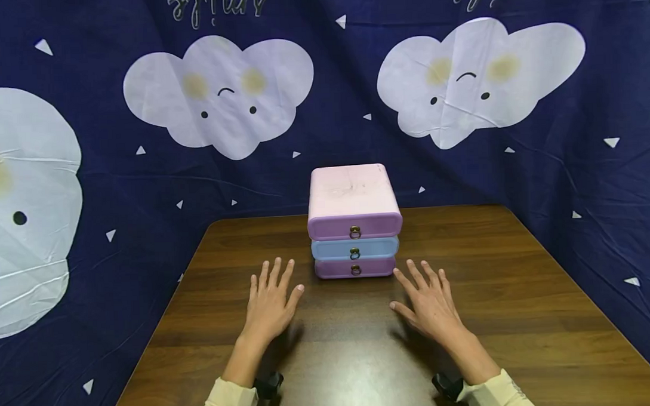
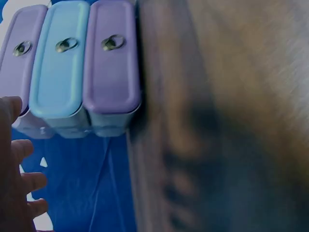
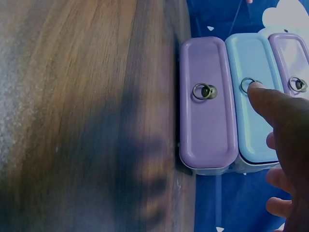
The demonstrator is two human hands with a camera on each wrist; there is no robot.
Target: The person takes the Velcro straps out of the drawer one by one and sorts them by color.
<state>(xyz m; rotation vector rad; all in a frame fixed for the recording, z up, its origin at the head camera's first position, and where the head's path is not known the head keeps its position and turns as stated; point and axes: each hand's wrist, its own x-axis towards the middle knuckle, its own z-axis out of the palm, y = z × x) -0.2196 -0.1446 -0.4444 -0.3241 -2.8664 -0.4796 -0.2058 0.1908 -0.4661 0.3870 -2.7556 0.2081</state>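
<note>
A small three-tier drawer box (image 1: 353, 220) stands near the back edge of the table, its front facing me. Its top is pale pink; the top drawer (image 1: 331, 228) and bottom drawer (image 1: 332, 269) are purple, the middle drawer (image 1: 332, 250) light blue. Each front carries a brass ring pull (image 3: 205, 92), and all three drawers are pushed in. My left hand (image 1: 269, 303), fingers spread, hovers to the left of the box with nothing in it. Mirroring it on the right, my right hand (image 1: 430, 304) is also spread and holds nothing.
The brown wooden table (image 1: 336, 358) has rounded back corners. Behind it and along the sides hangs a dark blue cloth (image 1: 349, 136) printed with white clouds and small triangles. A dark wrist device (image 1: 269, 385) sits at each sleeve cuff.
</note>
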